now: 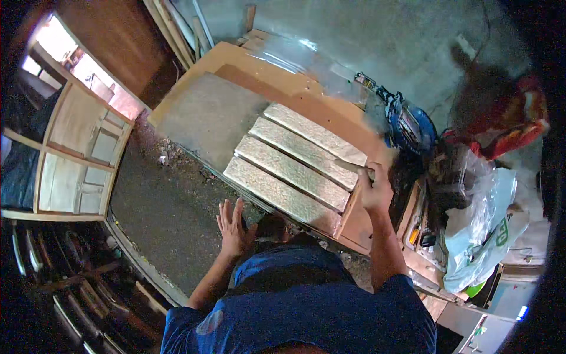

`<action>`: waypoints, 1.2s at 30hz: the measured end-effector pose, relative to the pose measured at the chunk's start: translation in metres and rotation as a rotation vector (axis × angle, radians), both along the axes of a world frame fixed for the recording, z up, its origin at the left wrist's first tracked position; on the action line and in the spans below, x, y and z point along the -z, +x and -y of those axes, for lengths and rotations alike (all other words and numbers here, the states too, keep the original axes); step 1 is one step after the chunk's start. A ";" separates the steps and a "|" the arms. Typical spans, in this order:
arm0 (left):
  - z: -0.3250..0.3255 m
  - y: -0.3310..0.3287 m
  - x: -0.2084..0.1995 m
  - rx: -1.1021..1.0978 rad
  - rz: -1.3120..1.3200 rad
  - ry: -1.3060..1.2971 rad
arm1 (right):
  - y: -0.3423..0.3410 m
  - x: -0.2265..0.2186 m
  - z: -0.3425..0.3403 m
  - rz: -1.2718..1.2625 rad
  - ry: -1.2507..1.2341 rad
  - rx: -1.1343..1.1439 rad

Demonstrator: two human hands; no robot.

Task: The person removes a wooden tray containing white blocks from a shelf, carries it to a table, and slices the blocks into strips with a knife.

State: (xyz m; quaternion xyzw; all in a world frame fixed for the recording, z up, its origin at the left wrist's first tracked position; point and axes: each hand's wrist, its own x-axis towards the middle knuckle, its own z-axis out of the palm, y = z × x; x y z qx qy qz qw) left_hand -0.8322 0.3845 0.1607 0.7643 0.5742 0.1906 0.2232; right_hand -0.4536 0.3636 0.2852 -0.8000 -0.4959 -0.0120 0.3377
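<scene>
Several long, pale strips (293,166) with a rough, mottled surface lie side by side, narrow gaps between them, on a bench. A thin wooden batten (348,211) runs along their right ends. My right hand (376,187) is closed at the far right end of the strips. A short, brownish shape reaches left from it over a strip; whether it is a finger or a held tool is unclear. My left hand (233,229) is off the bench's near edge, fingers spread, holding nothing.
A grey sheet (213,112) lies left of the strips on the brown bench top (236,62). A blue power tool (411,125) stands at the back right. Nearer are a plastic bag (484,227) and a red bundle (512,131). A wooden frame (44,171) stands left.
</scene>
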 end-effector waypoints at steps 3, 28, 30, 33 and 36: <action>-0.002 0.002 0.004 0.014 0.000 0.037 | 0.018 0.012 0.013 -0.117 0.227 -0.017; -0.003 0.015 -0.005 0.035 -0.042 0.044 | 0.081 0.028 0.043 -0.034 0.300 0.157; 0.000 0.011 -0.002 0.019 -0.055 0.045 | 0.069 0.007 0.031 -0.135 0.238 0.186; 0.001 0.008 0.001 0.008 -0.054 0.051 | 0.079 0.022 0.014 0.013 0.195 0.021; 0.006 0.004 -0.004 -0.032 -0.058 0.021 | 0.060 0.005 -0.002 -0.063 0.311 0.063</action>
